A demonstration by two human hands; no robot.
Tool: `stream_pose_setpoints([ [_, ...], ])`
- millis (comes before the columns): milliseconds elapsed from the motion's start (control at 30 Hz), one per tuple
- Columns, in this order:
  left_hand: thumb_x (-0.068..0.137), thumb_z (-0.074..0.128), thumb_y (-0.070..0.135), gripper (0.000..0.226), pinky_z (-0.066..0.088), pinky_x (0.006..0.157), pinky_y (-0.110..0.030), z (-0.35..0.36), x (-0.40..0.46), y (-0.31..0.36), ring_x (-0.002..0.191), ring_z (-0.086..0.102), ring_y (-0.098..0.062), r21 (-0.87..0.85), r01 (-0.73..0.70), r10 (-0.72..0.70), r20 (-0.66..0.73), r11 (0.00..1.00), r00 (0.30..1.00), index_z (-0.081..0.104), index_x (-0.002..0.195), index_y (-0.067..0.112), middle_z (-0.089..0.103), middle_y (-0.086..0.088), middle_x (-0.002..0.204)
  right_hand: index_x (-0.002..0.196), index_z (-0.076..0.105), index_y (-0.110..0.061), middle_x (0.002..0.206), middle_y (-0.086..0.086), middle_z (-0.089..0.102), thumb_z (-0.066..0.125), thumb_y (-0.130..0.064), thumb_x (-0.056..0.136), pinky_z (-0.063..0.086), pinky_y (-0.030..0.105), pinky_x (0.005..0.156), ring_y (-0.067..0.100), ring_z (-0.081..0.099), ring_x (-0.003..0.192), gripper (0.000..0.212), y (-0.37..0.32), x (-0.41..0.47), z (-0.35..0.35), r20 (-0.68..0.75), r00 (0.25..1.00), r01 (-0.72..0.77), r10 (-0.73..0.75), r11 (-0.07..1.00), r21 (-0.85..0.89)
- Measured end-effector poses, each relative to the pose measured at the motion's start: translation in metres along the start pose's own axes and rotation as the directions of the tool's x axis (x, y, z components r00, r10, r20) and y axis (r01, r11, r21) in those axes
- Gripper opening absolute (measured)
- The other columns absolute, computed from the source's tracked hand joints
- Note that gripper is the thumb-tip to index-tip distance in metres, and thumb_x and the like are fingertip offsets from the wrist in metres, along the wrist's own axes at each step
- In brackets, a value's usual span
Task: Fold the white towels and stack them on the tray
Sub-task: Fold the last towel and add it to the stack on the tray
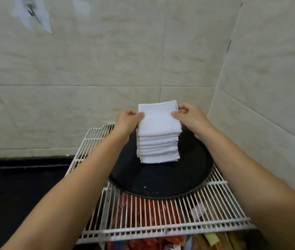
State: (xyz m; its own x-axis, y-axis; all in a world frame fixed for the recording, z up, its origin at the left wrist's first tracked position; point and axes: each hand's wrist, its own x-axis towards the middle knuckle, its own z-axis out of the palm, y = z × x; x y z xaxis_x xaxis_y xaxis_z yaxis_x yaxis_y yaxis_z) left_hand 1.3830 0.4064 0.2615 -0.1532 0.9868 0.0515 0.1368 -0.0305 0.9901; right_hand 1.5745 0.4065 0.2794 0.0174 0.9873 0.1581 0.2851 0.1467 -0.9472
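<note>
Over tray (161, 179), both hands (127, 121) pinching towel (159, 118).

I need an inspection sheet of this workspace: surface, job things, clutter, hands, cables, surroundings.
Surface: white wire rack carrying a round black tray.
Job's things: stack of folded white towels on the tray; top folded white towel held at both sides.
Clutter: red packaging under the rack.
Hands: left hand and right hand pinch the top towel.
Cables: nothing seen.
Surroundings: beige tiled walls.
</note>
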Motion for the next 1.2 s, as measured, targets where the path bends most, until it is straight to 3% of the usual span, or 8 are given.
stream_pose_setpoints([
  [233, 0.093, 0.055, 0.033, 0.024, 0.04, 0.057, -0.024, -0.005, -0.006, -0.015, 0.065, 0.049, -0.012, -0.045, -0.01, 0.008, -0.058, 0.999, 0.998, 0.051, 0.087, 0.01, 0.056, -0.001, 0.077, 0.116, 0.054, -0.013, 0.103, 0.008, 0.059, 0.061, -0.024, 0.09, 0.047, 0.023, 0.058, 0.015, 0.059, 0.079, 0.029, 0.007, -0.004, 0.0, -0.03, 0.999, -0.04, 0.042, 0.996, 0.074],
  [333, 0.096, 0.04, 0.047, 0.041, 0.045, 0.092, -0.033, -0.014, -0.017, -0.029, 0.106, 0.055, -0.017, -0.153, 0.091, -0.1, -0.053, 0.984, 0.994, 0.05, 0.118, 0.013, 0.056, -0.006, 0.121, 0.127, 0.048, -0.018, 0.127, 0.005, 0.053, 0.048, -0.041, 0.096, 0.048, 0.035, 0.09, 0.019, 0.054, 0.113, 0.039, 0.02, -0.01, -0.005, -0.076, 0.985, -0.134, 0.153, 0.967, 0.216],
  [433, 0.095, 0.028, 0.059, 0.073, 0.022, 0.117, -0.037, -0.014, -0.025, -0.045, 0.143, 0.024, -0.019, -0.33, 0.322, -0.288, 0.149, 0.887, 0.946, 0.02, 0.15, 0.012, 0.023, -0.004, 0.156, 0.146, 0.033, -0.021, 0.147, 0.003, 0.04, 0.032, -0.053, 0.097, 0.033, 0.043, 0.11, 0.021, 0.038, 0.136, 0.058, 0.043, -0.019, 0.001, 0.045, 0.947, -0.314, 0.317, 0.896, 0.315],
  [500, 0.093, 0.022, 0.063, 0.075, 0.028, 0.115, -0.037, -0.007, -0.029, -0.049, 0.142, 0.029, -0.019, -0.385, 0.42, -0.339, 0.263, 0.822, 0.903, 0.028, 0.148, 0.011, 0.029, -0.004, 0.154, 0.144, 0.037, -0.023, 0.148, 0.006, 0.041, 0.029, -0.058, 0.096, 0.034, 0.044, 0.111, 0.022, 0.039, 0.135, 0.06, 0.052, -0.024, 0.013, 0.103, 0.925, -0.377, 0.366, 0.854, 0.359],
  [600, 0.093, 0.018, 0.065, 0.074, 0.051, 0.081, -0.035, 0.007, -0.036, -0.042, 0.117, 0.058, -0.026, -0.416, 0.456, -0.341, 0.322, 0.787, 0.883, 0.056, 0.129, 0.013, 0.059, -0.009, 0.131, 0.121, 0.06, -0.023, 0.121, 0.005, 0.065, 0.027, -0.059, 0.096, 0.049, 0.039, 0.089, 0.021, 0.06, 0.109, 0.056, 0.047, -0.03, 0.028, 0.156, 0.933, -0.36, 0.324, 0.857, 0.37],
  [800, 0.091, 0.022, 0.068, 0.071, 0.052, 0.065, -0.033, 0.024, -0.036, -0.022, 0.091, 0.068, -0.025, -0.337, 0.461, -0.365, 0.311, 0.821, 0.877, 0.063, 0.117, 0.016, 0.071, -0.01, 0.106, 0.095, 0.069, -0.019, 0.092, 0.004, 0.075, 0.03, -0.054, 0.099, 0.054, 0.03, 0.068, 0.019, 0.072, 0.084, 0.053, 0.042, -0.029, 0.023, 0.249, 0.927, -0.362, 0.281, 0.844, 0.396],
  [1067, 0.091, 0.025, 0.067, 0.068, 0.051, 0.091, -0.039, 0.016, -0.03, -0.021, 0.11, 0.063, -0.025, -0.256, 0.451, -0.34, 0.381, 0.855, 0.86, 0.058, 0.125, 0.019, 0.065, -0.009, 0.124, 0.102, 0.062, -0.031, 0.106, -0.002, 0.067, 0.025, -0.062, 0.095, 0.047, 0.037, 0.081, 0.018, 0.062, 0.097, 0.049, 0.035, -0.025, 0.007, 0.254, 0.926, -0.36, 0.281, 0.859, 0.365],
  [1200, 0.092, 0.023, 0.066, 0.072, 0.052, 0.077, -0.035, 0.007, -0.026, -0.019, 0.104, 0.063, -0.024, -0.254, 0.444, -0.318, 0.414, 0.86, 0.853, 0.059, 0.121, 0.01, 0.065, -0.01, 0.117, 0.149, 0.022, -0.027, 0.156, -0.01, 0.023, 0.017, -0.059, 0.096, 0.012, 0.039, 0.117, 0.012, 0.018, 0.145, 0.062, -0.008, -0.012, -0.013, 0.055, 0.99, -0.139, 0.13, 0.968, 0.21],
])
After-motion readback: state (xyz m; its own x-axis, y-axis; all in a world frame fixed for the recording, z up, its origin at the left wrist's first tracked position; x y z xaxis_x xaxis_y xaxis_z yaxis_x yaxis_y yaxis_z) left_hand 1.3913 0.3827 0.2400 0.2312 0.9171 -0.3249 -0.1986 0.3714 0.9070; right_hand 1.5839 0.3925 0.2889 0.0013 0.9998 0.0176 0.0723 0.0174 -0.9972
